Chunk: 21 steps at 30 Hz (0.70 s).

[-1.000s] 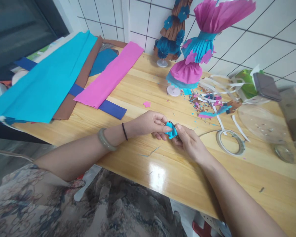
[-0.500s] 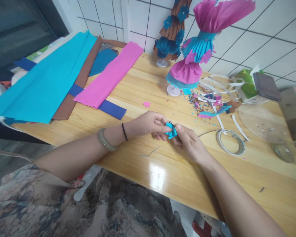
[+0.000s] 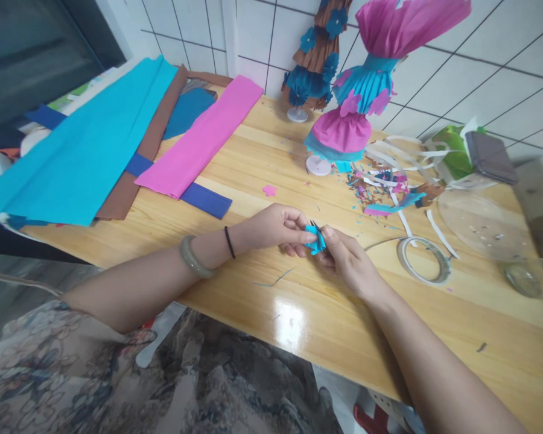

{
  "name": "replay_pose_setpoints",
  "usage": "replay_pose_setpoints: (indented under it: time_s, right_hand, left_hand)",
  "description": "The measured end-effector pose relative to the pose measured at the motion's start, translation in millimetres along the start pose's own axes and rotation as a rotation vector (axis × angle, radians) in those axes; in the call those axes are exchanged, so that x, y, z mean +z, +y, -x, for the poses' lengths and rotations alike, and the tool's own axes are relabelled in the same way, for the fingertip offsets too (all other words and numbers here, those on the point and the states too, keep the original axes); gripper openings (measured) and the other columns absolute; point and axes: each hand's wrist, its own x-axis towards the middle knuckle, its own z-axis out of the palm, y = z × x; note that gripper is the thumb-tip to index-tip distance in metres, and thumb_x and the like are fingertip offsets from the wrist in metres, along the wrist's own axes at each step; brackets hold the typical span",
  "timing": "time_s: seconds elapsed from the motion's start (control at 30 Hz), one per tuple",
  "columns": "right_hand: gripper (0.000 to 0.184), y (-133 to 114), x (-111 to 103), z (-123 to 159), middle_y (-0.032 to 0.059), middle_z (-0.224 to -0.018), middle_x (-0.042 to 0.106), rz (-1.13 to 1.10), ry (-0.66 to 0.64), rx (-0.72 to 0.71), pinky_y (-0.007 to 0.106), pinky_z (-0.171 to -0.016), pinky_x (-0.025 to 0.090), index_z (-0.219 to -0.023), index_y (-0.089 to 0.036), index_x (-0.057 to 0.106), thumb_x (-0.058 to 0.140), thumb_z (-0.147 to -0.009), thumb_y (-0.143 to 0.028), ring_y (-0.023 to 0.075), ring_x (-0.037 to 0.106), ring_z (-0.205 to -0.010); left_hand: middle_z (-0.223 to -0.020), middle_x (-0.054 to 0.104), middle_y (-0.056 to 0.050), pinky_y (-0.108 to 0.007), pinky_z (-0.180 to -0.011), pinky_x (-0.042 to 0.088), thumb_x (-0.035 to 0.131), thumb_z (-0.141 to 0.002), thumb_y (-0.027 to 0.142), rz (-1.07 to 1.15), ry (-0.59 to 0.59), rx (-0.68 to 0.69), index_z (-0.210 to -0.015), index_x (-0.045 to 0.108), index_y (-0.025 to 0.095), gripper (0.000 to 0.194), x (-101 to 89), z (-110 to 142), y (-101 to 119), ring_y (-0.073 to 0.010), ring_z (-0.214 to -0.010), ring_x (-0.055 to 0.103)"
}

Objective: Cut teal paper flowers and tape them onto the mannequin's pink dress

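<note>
Above the middle of the table, my left hand (image 3: 286, 229) pinches a small piece of turquoise crepe paper (image 3: 315, 243) between thumb and fingers. My right hand (image 3: 345, 253) meets it from the right, closed on small scissors (image 3: 315, 225). Only their dark, slightly parted tips show at the paper's upper edge; the handles are hidden in my fingers. A thin dark wire-like strand (image 3: 276, 278) lies on the wood below my left hand. Beyond my hands is a pink paper flower (image 3: 269, 190).
Folded turquoise (image 3: 85, 144), brown and pink crepe sheets (image 3: 203, 135) cover the left. Two paper-dressed stands, one pink and turquoise (image 3: 341, 128), one brown and blue (image 3: 310, 84), rise at the back. Paper scraps (image 3: 380, 187), a tape roll (image 3: 424, 260) and a glass jar (image 3: 522, 280) are rightward.
Both hands keep nearly the same place and hold. The turquoise piece and the scissor tips have shifted very slightly; the rest looks the same.
</note>
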Motion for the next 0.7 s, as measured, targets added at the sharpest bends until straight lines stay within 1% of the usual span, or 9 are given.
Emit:
replay_pose_setpoints:
  time_s: [0.3,0.47,0.7]
  right_hand:
    - [0.048,0.2,0.8,-1.6,-0.0057,-0.053,0.031,-0.011,0.003,0.027,0.025,-0.042,0.020,-0.066,-0.021,0.040,0.035,-0.089,-0.061,0.0090,0.024,-0.045]
    - [0.048,-0.5,0.5,-0.9,-0.0056,-0.054,0.031,0.000,0.012,0.031,0.025,-0.043,0.021,-0.065,-0.020,0.040,0.036,-0.089,-0.062,0.0090,0.025,-0.046]
    - [0.047,1.6,0.3,-0.6,-0.0054,-0.054,0.032,-0.007,0.003,0.037,0.024,-0.043,0.021,-0.066,-0.020,0.040,0.035,-0.090,-0.061,0.0091,0.025,-0.046]
  left_hand:
    - [-0.059,0.065,-0.002,-0.017,-0.048,0.050,0.072,-0.073,0.026,-0.026,0.014,0.025,-0.075,0.057,0.009,0.022,0.7,-1.4,-2.9,-0.0080,-0.051,0.061]
    - [-0.060,0.065,-0.002,-0.017,-0.048,0.051,0.069,-0.075,0.025,-0.043,0.008,0.026,-0.077,0.057,0.009,0.020,0.1,-2.3,-5.1,-0.0083,-0.052,0.062]
    - [-0.059,0.065,-0.002,-0.016,-0.048,0.051,0.070,-0.075,0.024,-0.024,0.005,0.024,-0.076,0.057,0.009,0.019,0.4,-1.7,-4.2,-0.0084,-0.052,0.062]
